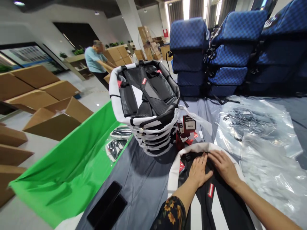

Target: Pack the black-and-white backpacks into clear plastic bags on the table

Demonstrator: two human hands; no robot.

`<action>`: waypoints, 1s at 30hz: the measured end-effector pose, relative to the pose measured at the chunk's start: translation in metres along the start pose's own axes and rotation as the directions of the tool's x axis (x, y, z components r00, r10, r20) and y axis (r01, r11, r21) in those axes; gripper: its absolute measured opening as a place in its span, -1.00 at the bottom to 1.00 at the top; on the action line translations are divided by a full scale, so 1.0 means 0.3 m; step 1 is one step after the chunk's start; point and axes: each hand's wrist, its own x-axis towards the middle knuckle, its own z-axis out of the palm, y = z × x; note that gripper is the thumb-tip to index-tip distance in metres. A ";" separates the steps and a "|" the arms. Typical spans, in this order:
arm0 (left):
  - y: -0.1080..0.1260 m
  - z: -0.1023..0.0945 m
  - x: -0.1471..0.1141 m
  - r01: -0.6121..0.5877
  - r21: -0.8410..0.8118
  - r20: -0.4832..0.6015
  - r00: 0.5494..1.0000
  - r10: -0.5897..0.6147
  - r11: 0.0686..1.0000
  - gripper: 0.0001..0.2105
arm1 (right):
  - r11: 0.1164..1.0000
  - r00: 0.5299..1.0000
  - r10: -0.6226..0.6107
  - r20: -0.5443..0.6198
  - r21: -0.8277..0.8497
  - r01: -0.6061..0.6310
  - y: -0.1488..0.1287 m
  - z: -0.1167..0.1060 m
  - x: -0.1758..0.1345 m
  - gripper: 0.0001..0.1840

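Note:
A black-and-white fabric bag (220, 210) with a pale padded rim and a small red label lies in front of me. My left hand (200, 171) rests on its upper part, fingers stretched out. Beside it, my right hand (223, 166) lies with extended fingers on the black fabric just inside the rim. The fingertips of both hands nearly meet. Up and to the left stands a stack of similar black-and-white bags (146, 95), straps showing on the top one. Dark red hang tags (189, 124) dangle from the stack's right side.
Clear plastic bags (273, 172) lie to the right, one with dark contents. Blue checkered bags (189, 35) are piled behind. Two black phone-like objects (106, 204) lie at lower left. Green cloth (72, 166) borders the table. Cardboard boxes (55, 118) and another person (96, 60) are beyond.

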 end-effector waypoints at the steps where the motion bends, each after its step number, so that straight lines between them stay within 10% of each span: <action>1: -0.001 -0.009 0.007 0.003 0.001 0.014 1.000 -0.003 1.000 -0.26 | 0.995 0.991 0.085 0.106 -0.063 -0.079 0.021 -0.034 0.036 -0.41; 5: -0.007 -0.050 0.023 -0.028 0.002 0.060 0.998 0.028 1.000 -0.24 | 0.944 0.821 0.320 0.473 -0.229 -0.237 0.143 -0.086 0.230 -0.45; 10: -0.029 -0.048 0.019 -0.037 -0.046 -0.014 0.999 0.037 0.998 -0.20 | 0.954 0.774 0.291 0.562 -0.233 -0.189 0.230 -0.025 0.323 -0.55; 22: -0.040 -0.007 0.025 -0.029 -0.039 -0.090 0.996 0.026 0.999 -0.22 | 0.975 0.960 -0.011 0.281 -0.209 0.073 0.190 -0.039 0.153 -0.78; 30: -0.029 -0.029 0.037 0.010 0.035 0.092 0.996 -0.013 0.999 -0.27 | 0.961 0.848 -0.263 0.461 0.045 0.274 -0.249 0.011 0.474 -0.71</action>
